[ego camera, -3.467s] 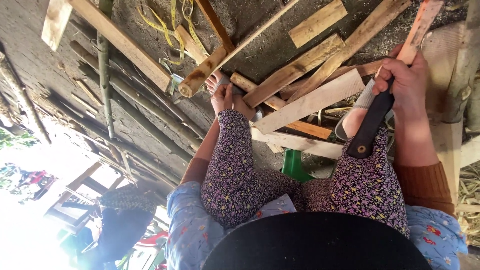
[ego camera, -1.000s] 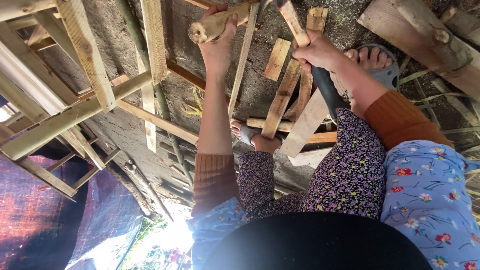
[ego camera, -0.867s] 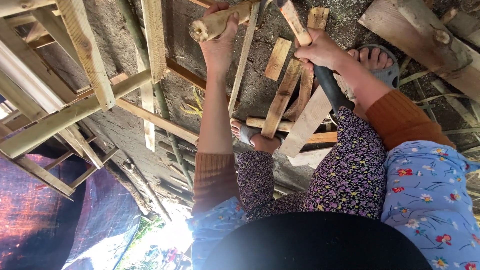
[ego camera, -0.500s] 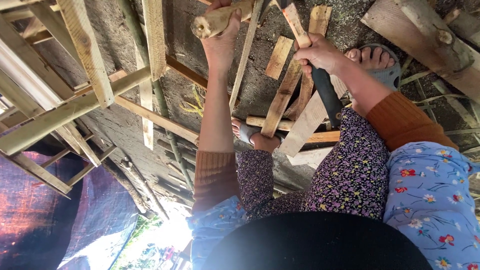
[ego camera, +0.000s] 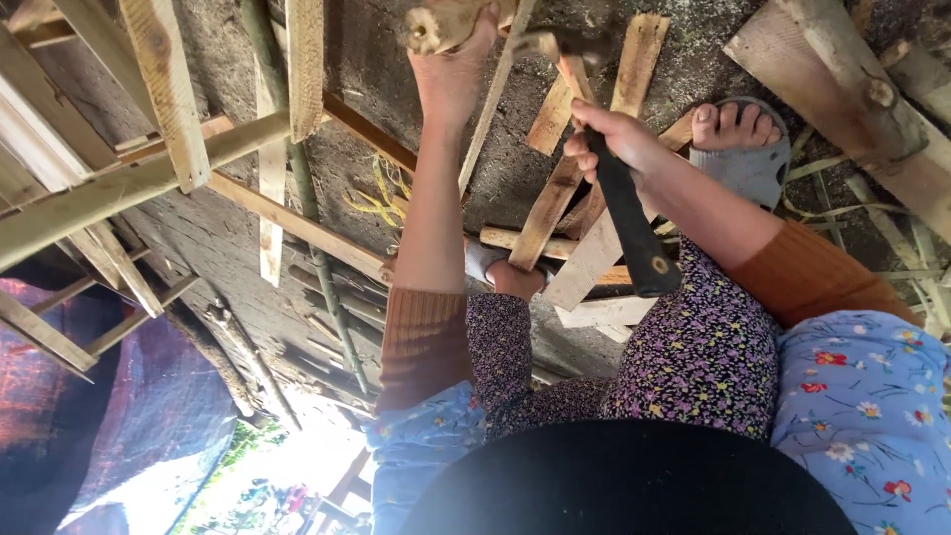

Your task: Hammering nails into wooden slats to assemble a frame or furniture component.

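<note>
Round pale wooden log piece (ego camera: pixel 444 22) is gripped in closed left hand (ego camera: pixel 454 74); black-handled hatchet (ego camera: pixel 622 203), clenched by right hand (ego camera: pixel 616 139), has been raised closer to it since moments ago—chopping continues.

Left hand (ego camera: pixel 451 74) stretched forward, fingers curled (gripping); right hand (ego camera: pixel 614 139) fisted, wrist bent.

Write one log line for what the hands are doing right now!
left hand: holds log | right hand: grips black handle | planks on ground | sandal beside
</note>
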